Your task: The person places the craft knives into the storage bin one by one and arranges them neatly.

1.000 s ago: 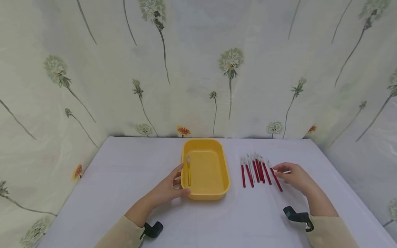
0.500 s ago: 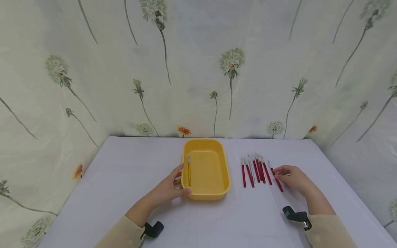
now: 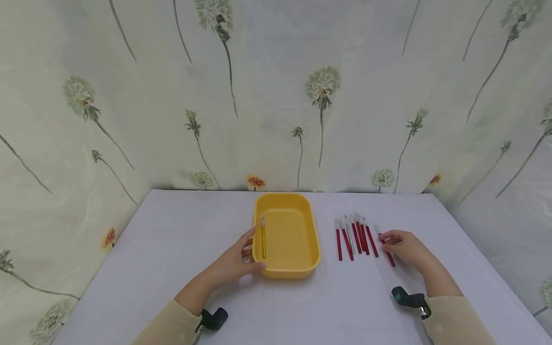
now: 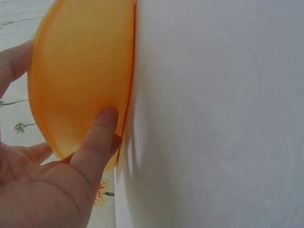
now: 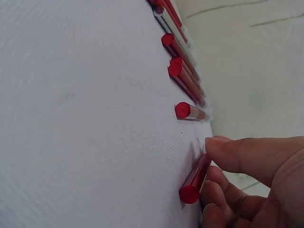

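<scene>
My left hand (image 3: 233, 261) holds the near left corner of a yellow plastic tray (image 3: 291, 239). Its thumb lies at the front rim and the other fingers are along the left side; the left wrist view shows fingertips against the tray's outer wall (image 4: 80, 71). Inside the tray, by its left wall, lies a yellow pen (image 3: 263, 242) with a clear top. To the right, my right hand (image 3: 407, 248) pinches a red pen (image 5: 195, 183) between thumb and fingers. That pen lies low at the tabletop, its middle hidden by the fingers.
Several red pens (image 3: 339, 244) with clear tops lie in a loose row between the tray and my right hand, a silvery one (image 3: 351, 239) among them. A white cloth covers the table (image 3: 194, 215). Behind it hangs a flower-patterned curtain (image 3: 267, 96).
My right hand has shifted slightly left and its fingers have closed over the rightmost red pen. The left hand and tray have stayed in place.
</scene>
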Demonstrator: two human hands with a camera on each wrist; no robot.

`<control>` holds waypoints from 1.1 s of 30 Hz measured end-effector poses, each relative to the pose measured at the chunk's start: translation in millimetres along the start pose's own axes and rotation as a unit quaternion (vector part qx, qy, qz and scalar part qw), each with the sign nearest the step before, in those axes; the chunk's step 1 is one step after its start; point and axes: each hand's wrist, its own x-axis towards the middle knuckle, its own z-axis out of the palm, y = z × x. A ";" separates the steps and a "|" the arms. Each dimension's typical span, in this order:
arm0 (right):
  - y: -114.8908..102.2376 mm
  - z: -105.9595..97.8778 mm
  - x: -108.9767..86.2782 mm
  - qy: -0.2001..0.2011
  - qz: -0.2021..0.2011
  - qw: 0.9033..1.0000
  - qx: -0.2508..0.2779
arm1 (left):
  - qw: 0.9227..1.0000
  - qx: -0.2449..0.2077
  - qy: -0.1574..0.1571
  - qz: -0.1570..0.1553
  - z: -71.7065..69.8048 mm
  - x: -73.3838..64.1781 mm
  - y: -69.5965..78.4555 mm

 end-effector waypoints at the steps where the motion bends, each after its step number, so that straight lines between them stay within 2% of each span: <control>1: 0.8 0.3 0.8 0.000 0.003 1.000 0.002 | 1.000 -0.001 -0.001 0.001 0.0 0.1 -0.2; 5: 2.6 0.3 3.1 -0.005 0.012 1.000 0.008 | 1.000 -0.008 -0.004 0.005 0.0 0.7 -0.6; 22: 0.2 -1.2 4.7 -0.011 0.007 1.000 -0.022 | 1.000 -0.003 0.000 0.005 1.0 1.2 -1.7; 33: 7.6 -0.1 5.2 0.003 0.008 1.000 0.001 | 1.000 -0.007 -0.002 0.005 0.6 1.4 -2.3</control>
